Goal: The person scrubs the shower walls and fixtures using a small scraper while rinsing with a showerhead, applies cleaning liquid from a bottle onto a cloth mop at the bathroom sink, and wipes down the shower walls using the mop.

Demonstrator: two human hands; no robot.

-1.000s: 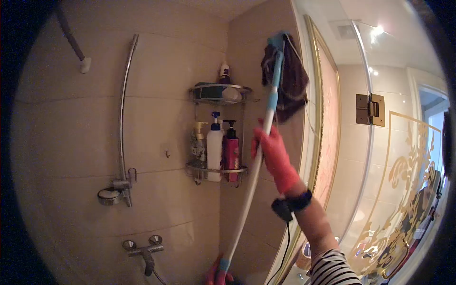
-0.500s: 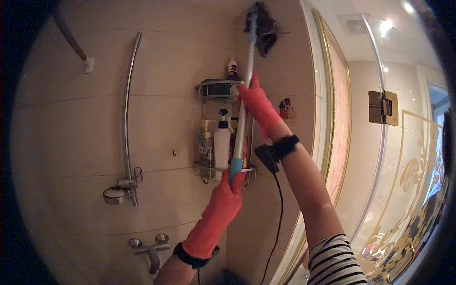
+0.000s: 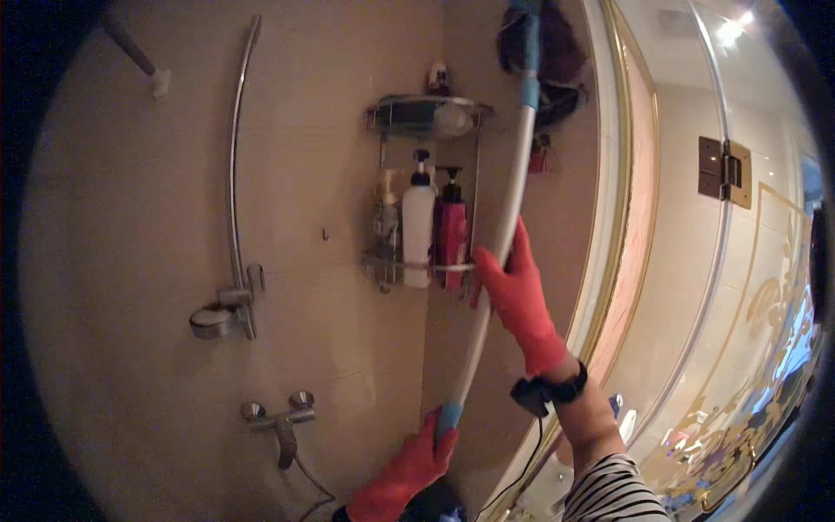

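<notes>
A long white pole with light blue ends slants upward across the corner of the tiled walls. My left hand, in a pink glove, grips its lower blue end at the bottom centre. Higher up the shaft, my right hand, also gloved in pink, is closed around the white part. A dark cloth hangs on the pole's head against the right wall, near the top edge. Left of the pole, the metal corner shelf carries a white pump bottle and a pink pump bottle.
A shower rail with a soap dish is on the left wall, above a mixer tap. On the right are a gold-edged frame and a glass door with a metal hinge. A black cable hangs from my right wrist.
Both hands have moved down with the pole, and the dark cloth has shifted right along the wall. The view has tilted, so the shelf appears higher.
</notes>
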